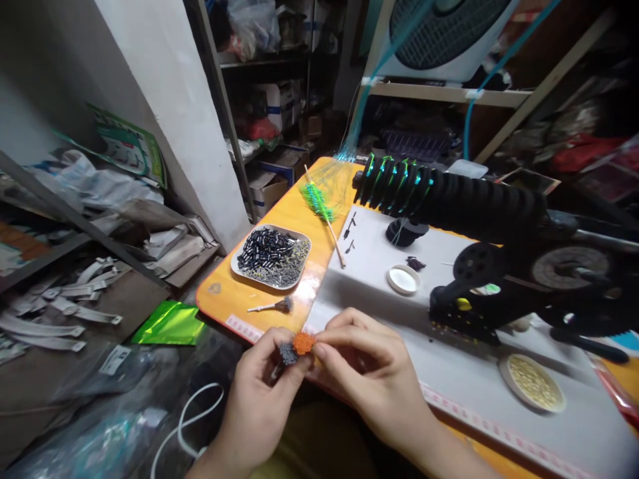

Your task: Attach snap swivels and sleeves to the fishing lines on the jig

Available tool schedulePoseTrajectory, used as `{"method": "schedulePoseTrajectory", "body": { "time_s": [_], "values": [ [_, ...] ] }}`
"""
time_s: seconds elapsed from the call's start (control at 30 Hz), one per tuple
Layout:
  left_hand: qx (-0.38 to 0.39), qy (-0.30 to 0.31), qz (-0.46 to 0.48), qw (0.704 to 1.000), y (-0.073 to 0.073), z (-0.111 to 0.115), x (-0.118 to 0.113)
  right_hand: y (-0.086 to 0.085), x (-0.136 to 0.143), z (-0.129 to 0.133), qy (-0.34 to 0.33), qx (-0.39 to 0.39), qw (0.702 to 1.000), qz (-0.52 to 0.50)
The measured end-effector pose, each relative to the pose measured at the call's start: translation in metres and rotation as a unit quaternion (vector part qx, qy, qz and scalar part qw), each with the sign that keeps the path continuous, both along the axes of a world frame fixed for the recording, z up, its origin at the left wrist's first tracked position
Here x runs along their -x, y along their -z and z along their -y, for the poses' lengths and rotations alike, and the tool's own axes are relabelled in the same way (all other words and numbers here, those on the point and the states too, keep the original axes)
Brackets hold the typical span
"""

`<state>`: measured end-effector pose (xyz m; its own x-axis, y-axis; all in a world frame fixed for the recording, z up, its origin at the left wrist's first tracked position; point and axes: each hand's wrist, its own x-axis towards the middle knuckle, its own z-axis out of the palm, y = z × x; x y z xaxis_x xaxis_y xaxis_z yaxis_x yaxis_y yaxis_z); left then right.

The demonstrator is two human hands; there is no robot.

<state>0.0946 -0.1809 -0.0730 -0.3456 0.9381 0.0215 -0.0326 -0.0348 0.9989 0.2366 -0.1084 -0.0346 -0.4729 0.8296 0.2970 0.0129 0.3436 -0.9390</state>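
Nearest of all, the person's left hand [264, 386] and right hand [374, 372] come together at the near edge of a yellow-orange tabletop [222, 293]. Just beyond lies a thin stick with a grey tufted end [283, 305], then a white tray [238, 267] of glossy black tubes and small grey pieces. Farther back is a wooden stick with green bristles [315, 201]. To the right, a bulky black machine [519, 273] with a ribbed roller [454, 203] crowds the tabletop, a dish of gold-coloured pieces [533, 382] before it. The machine hides part of what's behind, and the left fingers cover much of whatever stem they grip. The left hand is closed around a grey tuft [286, 353]; the right thumb and forefinger pinch an orange tuft [303, 343] beside it, between both hands.
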Motion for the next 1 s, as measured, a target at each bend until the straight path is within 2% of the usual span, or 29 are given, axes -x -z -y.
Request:
{"method": "schedulePoseTrajectory", "body": {
  "time_s": [0.07,0.17,0.3,0.4,0.6,0.73,0.83,1.0],
  "values": [
    [0.002,0.008,0.015,1.0,0.0,0.0,-0.001,-0.001,-0.001,0.001,0.004,-0.01,1.0,0.007],
    [0.015,0.01,0.094,0.995,-0.003,0.002,-0.007,-0.001,-0.002,0.001,0.004,-0.035,0.999,0.013],
    [0.032,-0.045,0.204,0.977,-0.006,0.004,-0.011,0.0,-0.005,0.001,-0.009,-0.087,0.996,0.023],
    [0.026,-0.07,0.204,0.976,-0.005,0.006,-0.006,0.0,-0.009,-0.002,-0.005,-0.123,0.992,0.026],
    [0.021,-0.048,0.188,0.981,-0.006,0.011,0.007,0.002,-0.015,-0.006,-0.021,-0.186,0.98,0.071],
    [0.042,-0.059,0.226,0.971,-0.014,0.01,0.003,0.003,-0.015,-0.006,-0.036,-0.213,0.973,0.087],
    [0.05,-0.045,0.26,0.963,-0.019,0.007,0.0,0.002,-0.016,-0.006,-0.043,-0.22,0.97,0.089],
    [0.067,-0.052,0.281,0.956,-0.024,0.005,-0.003,-0.001,-0.015,-0.006,-0.031,-0.236,0.968,0.079]
  ]
}}
